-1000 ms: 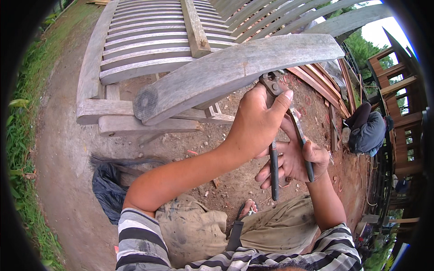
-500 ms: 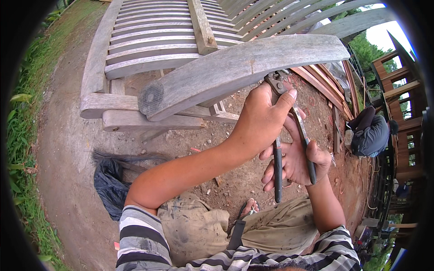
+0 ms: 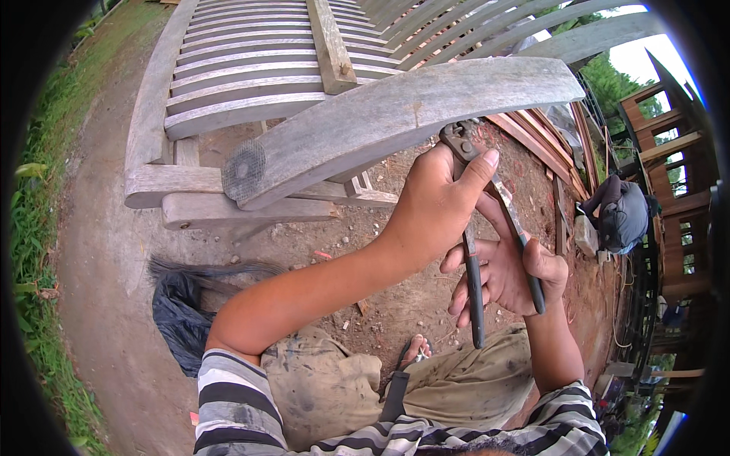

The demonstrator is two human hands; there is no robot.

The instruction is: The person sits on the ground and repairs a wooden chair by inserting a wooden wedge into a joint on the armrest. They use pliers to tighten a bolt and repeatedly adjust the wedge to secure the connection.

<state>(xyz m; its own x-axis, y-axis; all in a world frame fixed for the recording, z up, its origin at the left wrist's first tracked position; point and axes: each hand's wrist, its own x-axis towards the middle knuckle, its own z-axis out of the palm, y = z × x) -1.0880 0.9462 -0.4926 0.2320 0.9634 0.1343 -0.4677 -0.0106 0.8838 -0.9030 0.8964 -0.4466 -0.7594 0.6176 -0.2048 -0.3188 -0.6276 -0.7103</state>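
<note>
Shifted slightly left in view since 0.5 s ago is the large, weathered-grey bench of slatted wood (image 3: 247,112), while the long dark steel pincers (image 3: 511,215) have swung their 2 black-sleeved handles (image 3: 474,292) to the right, the bare right hand (image 3: 509,273) going with them. Across the bench's near side runs a thick, curved grey wooden beam (image 3: 395,121); the pincers reach out from just beside its lower edge, handles apart and pointing back toward the person. Wrapped around the tool near its pivot, the bare left hand (image 3: 433,194) holds it, thumb laid along the metal. Right-hand fingers are spread wide behind the handles, thumb over the right handle. Whether the small biting head touches the beam or grips anything, I cannot tell. Good work here would, I judge, want the left hand steadying that head, the right fingers gathering both handles near their ends for leverage, and an even squeeze with fingertips clear of the closing gap.
</note>
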